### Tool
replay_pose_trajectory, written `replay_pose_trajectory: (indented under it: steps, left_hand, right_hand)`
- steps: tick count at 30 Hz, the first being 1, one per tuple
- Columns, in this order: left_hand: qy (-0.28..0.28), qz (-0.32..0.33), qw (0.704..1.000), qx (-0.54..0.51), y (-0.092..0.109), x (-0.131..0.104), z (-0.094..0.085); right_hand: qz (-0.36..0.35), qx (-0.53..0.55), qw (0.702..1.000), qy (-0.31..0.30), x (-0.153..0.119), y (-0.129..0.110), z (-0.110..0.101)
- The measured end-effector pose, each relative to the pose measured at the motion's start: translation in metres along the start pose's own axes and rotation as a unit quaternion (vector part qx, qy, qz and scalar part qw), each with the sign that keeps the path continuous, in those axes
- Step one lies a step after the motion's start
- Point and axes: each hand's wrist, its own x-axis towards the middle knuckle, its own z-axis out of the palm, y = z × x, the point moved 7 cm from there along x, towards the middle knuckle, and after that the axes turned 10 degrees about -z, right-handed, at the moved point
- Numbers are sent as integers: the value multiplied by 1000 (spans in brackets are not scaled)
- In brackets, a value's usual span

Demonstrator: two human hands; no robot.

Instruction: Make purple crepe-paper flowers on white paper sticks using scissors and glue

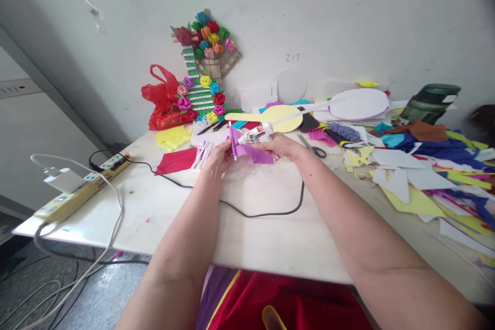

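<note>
Near the middle of the table, my left hand (220,156) is closed on a thin white stick (233,142) that stands roughly upright, with purple paper (263,155) extending from it to the right. My right hand (281,146) is closed round a white glue bottle (255,135) with printed patterns, its tip pointing left at the stick and the purple paper. Fingers of my right hand also lie by the paper's right part. Beside my left hand are several white sticks (203,154) and a piece of red paper (177,161).
Black-handled scissors (317,151) lie right of my right hand. Paper scraps (406,165) cover the right side. A black cable (266,214) loops before my hands. Behind stand a paper flower craft (201,94) and a red bag (161,98). A power strip (83,191) lies left.
</note>
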Motion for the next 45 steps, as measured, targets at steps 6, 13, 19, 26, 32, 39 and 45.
replay_pose_trajectory:
  steps: [6,13,19,26,32,39,45]
  left_hand:
    - [9,-4,1000,-9,0,-1,0]
    - [10,4,1000,-7,1,2,-3]
    - [7,8,1000,-7,1,3,-4]
    - [12,14,1000,-11,2,3,-5]
    - [20,11,1000,-10,2,2,-6]
    - [13,29,999,-12,3,7,-11]
    - [21,33,999,-7,4,10,-15]
  right_hand:
    - [-11,-16,999,-34,-1,-1,3]
    - [-13,-31,998,-45,1,5,1]
    - [-12,-38,997,-63,1,5,2]
    - [-15,-24,997,-71,-1,3,3]
    - [-2,-42,995,-86,-3,1,5]
    - [27,-38,991,-129,-7,7,2]
    - [-32,15,999,17,2,4,-27]
